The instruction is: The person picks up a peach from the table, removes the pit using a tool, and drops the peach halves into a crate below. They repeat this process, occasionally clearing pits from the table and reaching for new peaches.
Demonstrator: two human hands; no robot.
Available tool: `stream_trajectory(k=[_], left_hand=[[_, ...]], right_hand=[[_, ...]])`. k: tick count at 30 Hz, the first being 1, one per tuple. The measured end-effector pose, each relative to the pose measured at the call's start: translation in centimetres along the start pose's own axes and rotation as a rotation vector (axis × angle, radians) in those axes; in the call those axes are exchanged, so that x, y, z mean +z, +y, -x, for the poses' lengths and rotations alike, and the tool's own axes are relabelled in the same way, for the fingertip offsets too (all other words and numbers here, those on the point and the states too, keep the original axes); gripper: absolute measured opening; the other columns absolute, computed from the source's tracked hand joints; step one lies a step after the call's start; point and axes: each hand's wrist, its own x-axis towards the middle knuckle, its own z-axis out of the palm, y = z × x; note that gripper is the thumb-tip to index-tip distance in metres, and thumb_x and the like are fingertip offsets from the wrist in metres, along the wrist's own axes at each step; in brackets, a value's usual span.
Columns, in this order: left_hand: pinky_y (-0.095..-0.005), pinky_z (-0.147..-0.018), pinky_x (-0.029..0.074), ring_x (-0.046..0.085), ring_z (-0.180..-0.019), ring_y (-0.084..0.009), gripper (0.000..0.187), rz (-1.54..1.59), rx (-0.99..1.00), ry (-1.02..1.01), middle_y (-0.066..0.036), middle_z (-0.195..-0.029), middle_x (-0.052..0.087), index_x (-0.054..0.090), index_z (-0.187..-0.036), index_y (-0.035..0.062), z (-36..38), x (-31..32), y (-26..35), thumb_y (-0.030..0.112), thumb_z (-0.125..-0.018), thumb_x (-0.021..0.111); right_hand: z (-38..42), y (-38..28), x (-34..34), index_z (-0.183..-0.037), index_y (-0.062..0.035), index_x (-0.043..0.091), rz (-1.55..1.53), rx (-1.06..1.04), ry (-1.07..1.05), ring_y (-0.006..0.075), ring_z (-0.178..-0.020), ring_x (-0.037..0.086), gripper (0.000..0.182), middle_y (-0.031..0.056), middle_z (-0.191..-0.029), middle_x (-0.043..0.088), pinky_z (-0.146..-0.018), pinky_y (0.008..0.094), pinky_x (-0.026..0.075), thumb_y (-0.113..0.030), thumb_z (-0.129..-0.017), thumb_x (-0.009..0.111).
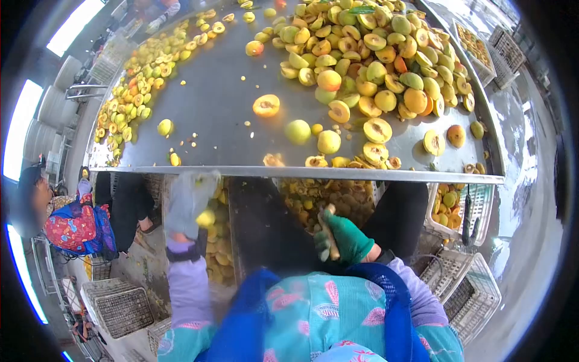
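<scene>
My left hand (196, 196), in a pale glove, is at the table's front edge and smeared by motion; its fingers cannot be made out. Just below it is a blurred yellow fruit piece (206, 218), above a crate of cut fruit (222, 256). In front of my lap, my right hand (350, 238), in a green glove, is closed around a tan, wooden-looking handle (329, 235); no blade shows clearly. On the metal table (205, 130) lie a large heap of peach-like fruit (374, 60), whole and halved, and a cut half with its stone cavity showing (266, 105).
Another band of fruit halves (136, 90) runs along the table's left side. Under the table, between my knees, is more fruit (319, 196). A fruit crate (479, 208) and stacked crates (470, 289) stand right. A co-worker (75, 217) sits left, near empty crates (120, 308).
</scene>
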Motion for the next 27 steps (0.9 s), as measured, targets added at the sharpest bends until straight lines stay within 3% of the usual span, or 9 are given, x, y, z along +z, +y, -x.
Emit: stream_trajectory(k=[1,3,5,7,8,11,15,21,27], left_hand=[[-0.0340,-0.070,0.048,0.064,-0.085,-0.0168,0.044,-0.039,-0.057,-0.005,-0.012,-0.084,0.068,0.068,-0.098,-0.0007,-1.7,-0.6,1.8,0.041,-0.088,0.065],[-0.0340,-0.077,0.049,0.065,-0.086,-0.0181,0.046,0.426,0.256,0.229,-0.014,-0.089,0.068,0.067,-0.106,0.0010,-5.4,0.6,5.7,0.043,-0.087,0.065],[-0.0363,-0.084,0.051,0.065,-0.089,-0.0216,0.049,-0.018,0.510,0.667,-0.018,-0.097,0.066,0.061,-0.116,0.0028,-14.9,5.8,8.4,0.039,-0.084,0.068],[-0.0360,-0.078,0.054,0.066,-0.093,-0.0207,0.053,-0.211,0.583,0.271,-0.015,-0.104,0.066,0.054,-0.125,0.0017,-17.8,6.6,11.3,0.032,-0.084,0.070],[-0.0358,-0.076,0.056,0.067,-0.094,-0.0202,0.056,-0.311,0.611,0.072,-0.013,-0.108,0.066,0.051,-0.129,0.0012,-18.3,6.9,12.5,0.028,-0.083,0.071],[-0.0319,-0.072,0.057,0.066,-0.096,-0.0190,0.053,0.501,0.530,-0.295,-0.010,-0.108,0.066,0.053,-0.127,0.0012,-15.6,5.9,12.5,0.019,-0.081,0.073],[-0.0282,-0.075,0.055,0.063,-0.095,-0.0144,0.032,1.117,0.578,-0.445,-0.008,-0.106,0.063,0.056,-0.118,0.0013,-6.2,6.5,11.7,0.022,-0.093,0.062],[-0.0262,-0.087,0.045,0.055,-0.096,-0.0109,0.033,1.095,0.683,-0.182,-0.004,-0.103,0.060,0.058,-0.118,0.0025,0.0,10.6,13.0,0.031,-0.101,0.052],[-0.0314,-0.092,0.050,0.063,-0.100,-0.0190,0.028,1.162,0.771,-0.198,-0.011,-0.114,0.064,0.060,-0.115,-0.0007,-0.5,12.6,12.4,0.022,-0.101,0.051]], right_hand=[[-0.3,0.0,0.5,-0.088,-0.0134,0.050,0.101,-0.065,0.028,0.0119,-0.051,0.044,0.046,-0.0015,-0.066,0.045,-0.043,0.0298,0.040,-0.059,-0.093,0.051],[-0.1,-0.1,1.9,-0.091,-0.0115,0.052,0.263,-0.153,0.044,0.0134,-0.053,0.046,0.047,-0.0013,-0.067,0.046,-0.045,0.0317,0.043,-0.058,-0.094,0.051],[0.8,-1.3,3.4,-0.094,-0.0091,0.053,0.443,-0.264,0.095,0.0145,-0.055,0.049,0.045,-0.0004,-0.068,0.048,-0.047,0.0334,0.044,-0.054,-0.095,0.051],[2.0,-2.9,5.8,-0.095,-0.0067,0.055,0.668,-0.422,0.243,0.0154,-0.056,0.051,0.042,0.0013,-0.068,0.050,-0.048,0.0346,0.044,-0.049,-0.097,0.052],[1.0,-3.1,5.0,-0.097,-0.0014,0.054,0.760,-0.613,0.298,0.0204,-0.055,0.054,0.040,0.0098,-0.065,0.052,-0.050,0.0378,0.042,-0.041,-0.098,0.052],[-2.6,-5.4,3.4,-0.099,0.0005,0.053,0.795,-1.131,0.350,0.0294,-0.054,0.053,0.036,0.0175,-0.064,0.052,-0.051,0.0416,0.041,-0.035,-0.098,0.054],[-2.5,-8.1,6.8,-0.101,0.0004,0.052,0.733,-1.266,0.428,0.0368,-0.056,0.054,0.031,0.0219,-0.066,0.054,-0.052,0.0442,0.041,-0.028,-0.094,0.061],[-3.1,-7.4,6.2,-0.100,0.0001,0.051,0.572,-1.417,0.429,0.0310,-0.062,0.062,0.031,0.0194,-0.070,0.060,-0.053,0.0403,0.045,-0.020,-0.087,0.071],[0.0,-5.2,5.7,-0.103,0.0006,0.055,0.900,-1.195,0.302,0.0292,-0.072,0.066,0.027,0.0202,-0.079,0.063,-0.056,0.0376,0.048,-0.019,-0.088,0.068]])
